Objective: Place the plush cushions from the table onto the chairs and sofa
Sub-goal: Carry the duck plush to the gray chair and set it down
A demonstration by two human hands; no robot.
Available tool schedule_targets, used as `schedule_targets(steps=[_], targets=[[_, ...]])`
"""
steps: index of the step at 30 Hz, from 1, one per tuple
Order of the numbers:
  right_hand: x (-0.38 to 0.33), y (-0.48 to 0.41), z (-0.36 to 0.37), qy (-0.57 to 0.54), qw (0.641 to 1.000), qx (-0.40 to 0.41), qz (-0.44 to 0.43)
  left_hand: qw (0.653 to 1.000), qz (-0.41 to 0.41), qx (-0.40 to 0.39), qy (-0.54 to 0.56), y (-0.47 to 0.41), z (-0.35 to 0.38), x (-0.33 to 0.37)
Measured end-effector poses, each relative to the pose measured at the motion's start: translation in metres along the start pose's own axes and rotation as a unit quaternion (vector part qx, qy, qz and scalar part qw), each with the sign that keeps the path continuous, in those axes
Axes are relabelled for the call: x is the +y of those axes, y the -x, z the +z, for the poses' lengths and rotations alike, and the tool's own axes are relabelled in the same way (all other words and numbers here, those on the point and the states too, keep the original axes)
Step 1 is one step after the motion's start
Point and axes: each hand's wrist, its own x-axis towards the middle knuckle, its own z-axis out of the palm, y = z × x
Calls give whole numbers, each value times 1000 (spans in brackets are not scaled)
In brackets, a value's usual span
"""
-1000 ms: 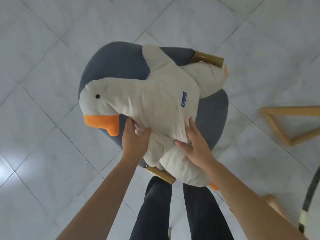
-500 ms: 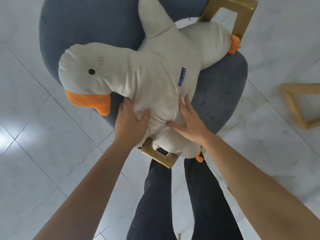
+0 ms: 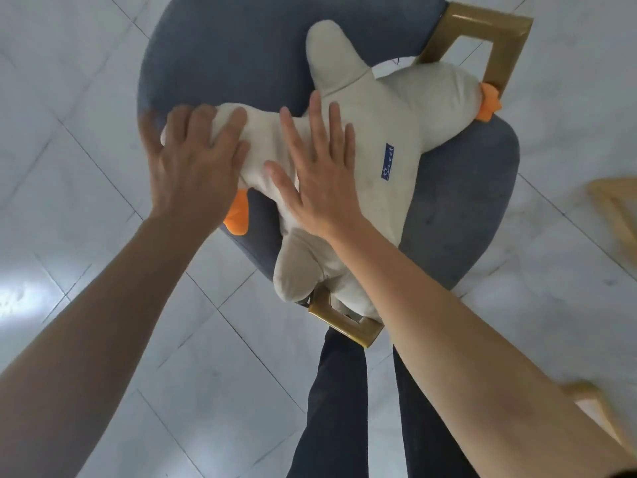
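Note:
A cream goose-shaped plush cushion (image 3: 389,119) with an orange beak and orange feet lies across the grey-blue upholstered chair (image 3: 462,215). My left hand (image 3: 193,167) lies flat with spread fingers on the goose's head, hiding most of it; only the beak tip shows below. My right hand (image 3: 317,177) presses flat on the body, fingers straight and spread. One wing points toward the chair back, the other hangs over the front edge.
The chair has gold metal legs (image 3: 344,322) at front and back right. A light wooden frame (image 3: 617,208) stands on the floor at right. White marble tiles (image 3: 86,236) surround the chair. My dark-trousered legs (image 3: 337,408) stand right at its front.
Both hands let go of the goose's lower edge and moved up onto its top, now lying flat. The goose has settled lower onto the chair seat.

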Motion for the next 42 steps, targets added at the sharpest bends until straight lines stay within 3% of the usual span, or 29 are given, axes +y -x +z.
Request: schedule_targets(steps=[2, 6, 10, 12, 16, 20, 22, 25, 31, 37, 40, 42], targets=[[5, 0, 14, 42, 999, -14, -33, 1000, -1, 23, 4, -1, 5, -1], [82, 43, 13, 114, 990, -72, -38, 999, 14, 26, 39, -2, 12, -2], [149, 90, -7, 121, 964, -217, 91, 995, 51, 30, 80, 2, 13, -8], [163, 98, -20, 97, 950, -251, 155, 997, 37, 26, 68, 2, 8, -9], [163, 92, -35, 32, 958, -214, 187, 999, -10, 28, 38, 5, -9, 28], [139, 47, -31, 3, 974, -109, 197, 990, 79, 19, 116, -4, -17, 97], [126, 15, -27, 5, 982, -73, 174, 985, 120, -12, 126, -8, 0, 117], [115, -22, -16, -16, 995, -55, 83, 986, 106, -98, 89, -5, 36, 113], [160, -47, -2, 46, 988, -128, -72, 988, 98, -44, 107, 8, 67, 103], [274, -35, -29, 144, 968, -180, 102, 990, 74, -52, 112, 9, 66, 109], [265, -26, -29, 53, 964, -150, 212, 987, 16, -86, 132, -1, 51, 122], [234, -15, -25, -13, 965, -81, 250, 988, 11, -53, 147, -18, 38, 131]])
